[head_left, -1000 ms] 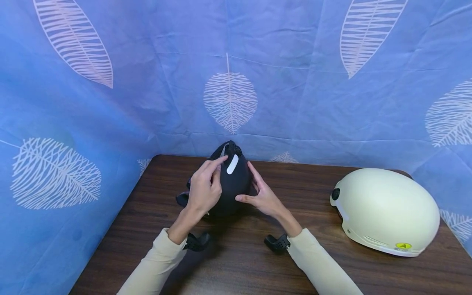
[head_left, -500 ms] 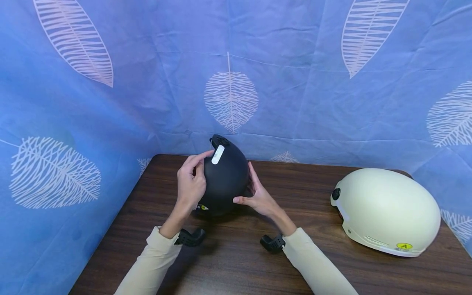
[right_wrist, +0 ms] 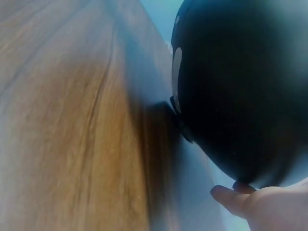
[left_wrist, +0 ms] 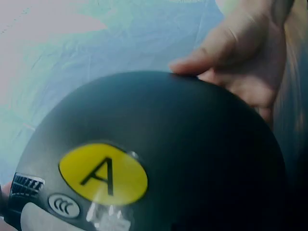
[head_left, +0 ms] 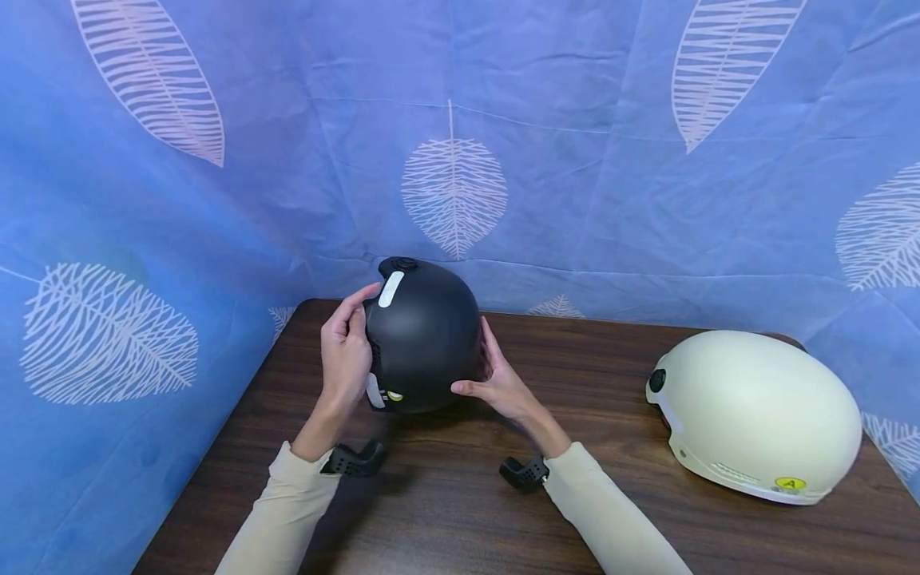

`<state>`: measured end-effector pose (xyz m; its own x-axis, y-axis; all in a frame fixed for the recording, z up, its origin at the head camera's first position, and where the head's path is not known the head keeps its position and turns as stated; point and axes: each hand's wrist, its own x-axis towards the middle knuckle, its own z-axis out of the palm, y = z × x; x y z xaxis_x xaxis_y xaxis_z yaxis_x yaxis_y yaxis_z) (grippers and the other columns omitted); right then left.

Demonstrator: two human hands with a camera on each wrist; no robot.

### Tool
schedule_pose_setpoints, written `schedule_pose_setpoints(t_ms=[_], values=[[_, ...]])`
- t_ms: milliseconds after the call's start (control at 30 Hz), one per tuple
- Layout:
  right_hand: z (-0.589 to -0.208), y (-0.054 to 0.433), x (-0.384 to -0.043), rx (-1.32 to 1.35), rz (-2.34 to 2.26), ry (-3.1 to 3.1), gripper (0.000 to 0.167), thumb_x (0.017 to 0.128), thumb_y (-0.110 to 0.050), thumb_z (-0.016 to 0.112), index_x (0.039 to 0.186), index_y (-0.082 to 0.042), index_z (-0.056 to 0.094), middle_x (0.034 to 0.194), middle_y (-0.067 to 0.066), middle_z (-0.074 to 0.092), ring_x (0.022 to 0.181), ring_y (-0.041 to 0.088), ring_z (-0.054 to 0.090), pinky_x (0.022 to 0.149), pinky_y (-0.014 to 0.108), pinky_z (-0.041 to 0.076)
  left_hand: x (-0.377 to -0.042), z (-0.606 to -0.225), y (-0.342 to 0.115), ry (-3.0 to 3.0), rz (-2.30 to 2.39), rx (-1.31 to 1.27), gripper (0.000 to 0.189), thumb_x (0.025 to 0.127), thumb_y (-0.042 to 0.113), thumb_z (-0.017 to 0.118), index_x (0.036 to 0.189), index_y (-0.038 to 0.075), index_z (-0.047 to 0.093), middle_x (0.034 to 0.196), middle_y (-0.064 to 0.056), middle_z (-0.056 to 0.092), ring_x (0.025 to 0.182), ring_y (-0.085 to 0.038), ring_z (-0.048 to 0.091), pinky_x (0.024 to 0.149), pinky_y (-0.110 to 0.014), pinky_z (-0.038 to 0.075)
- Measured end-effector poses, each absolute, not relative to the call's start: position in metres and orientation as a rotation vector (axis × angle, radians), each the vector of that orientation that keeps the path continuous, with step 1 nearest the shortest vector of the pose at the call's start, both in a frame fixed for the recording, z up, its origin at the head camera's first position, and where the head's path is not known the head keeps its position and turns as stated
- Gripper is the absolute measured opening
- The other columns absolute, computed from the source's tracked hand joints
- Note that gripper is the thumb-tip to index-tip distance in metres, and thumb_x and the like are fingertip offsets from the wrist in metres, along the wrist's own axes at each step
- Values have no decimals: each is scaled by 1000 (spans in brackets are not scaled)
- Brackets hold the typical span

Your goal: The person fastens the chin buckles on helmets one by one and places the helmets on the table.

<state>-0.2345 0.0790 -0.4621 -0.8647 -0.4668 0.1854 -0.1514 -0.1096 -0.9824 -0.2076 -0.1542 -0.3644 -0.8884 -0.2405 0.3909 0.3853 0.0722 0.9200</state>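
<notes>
A matte black helmet [head_left: 424, 335] is between my two hands at the back left of the table, its dome turned toward the right and its open side to the left. My left hand [head_left: 345, 355] grips the left rim beside a white reflective strip [head_left: 390, 289]. On the right side of the dome, the fingers and thumb of my right hand [head_left: 506, 387] hold the shell. A yellow oval sticker [left_wrist: 103, 174] with a letter A shows large in the left wrist view. The helmet's inside and several of my left fingertips are hidden.
A cream helmet [head_left: 755, 407] rests on the right part of the dark wood table [head_left: 460, 511]. Blue cloth [head_left: 575, 200] with white leaf prints hangs behind and along the left. Black wrist cameras [head_left: 355, 459] sit below both hands.
The black helmet has turned, its strip and rim swinging left so more of the smooth dome faces me. My left hand has moved left with the rim; the right hand has shifted only slightly.
</notes>
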Motion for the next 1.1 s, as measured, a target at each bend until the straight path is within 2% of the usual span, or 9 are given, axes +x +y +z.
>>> schedule_pose_setpoints(t_ms=[167,300,433,667,867,1100], values=[[-461,74,-234,-672,-2102,1925,123,75,-36,88,159,-35,-1,167,-1,5,152,25,12,118,52,21,-205,-366,-161,-2032,-1804,-101,39,109,16,32,138,14,57,141,0,53,127,-16,47,106,-35,40],[-460,72,-234,-676,-2105,1938,123,74,-35,88,159,-36,-1,167,-3,4,153,23,10,118,52,20,-203,-370,-165,-2209,-1534,-76,39,106,32,44,143,23,53,139,-7,51,124,-23,47,106,-47,37],[-458,71,-234,-687,-2096,1946,122,75,-35,88,158,-39,0,167,-5,1,153,23,10,118,52,22,-203,-372,-169,-2315,-1225,-103,51,99,40,56,147,25,49,135,-13,52,120,-31,45,99,-54,36],[-454,71,-234,-693,-2065,1967,119,78,-25,86,157,-41,-1,166,-8,1,153,23,11,117,52,24,-203,-366,-177,-2406,-906,-285,49,103,35,49,151,30,43,132,-18,53,117,-36,47,91,-55,32],[-450,68,-233,-698,-2019,2025,118,78,-25,86,157,-44,0,166,-12,3,151,25,17,115,54,28,-202,-356,-176,-2469,-711,-358,46,104,31,42,150,32,44,134,-20,54,117,-40,49,94,-61,31],[-445,63,-229,-688,-1943,2116,118,78,-25,86,157,-44,1,164,-16,7,148,26,28,113,52,33,-199,-346,-175,-2635,-547,-284,64,96,56,51,154,33,37,128,-23,55,109,-41,53,91,-60,36]])
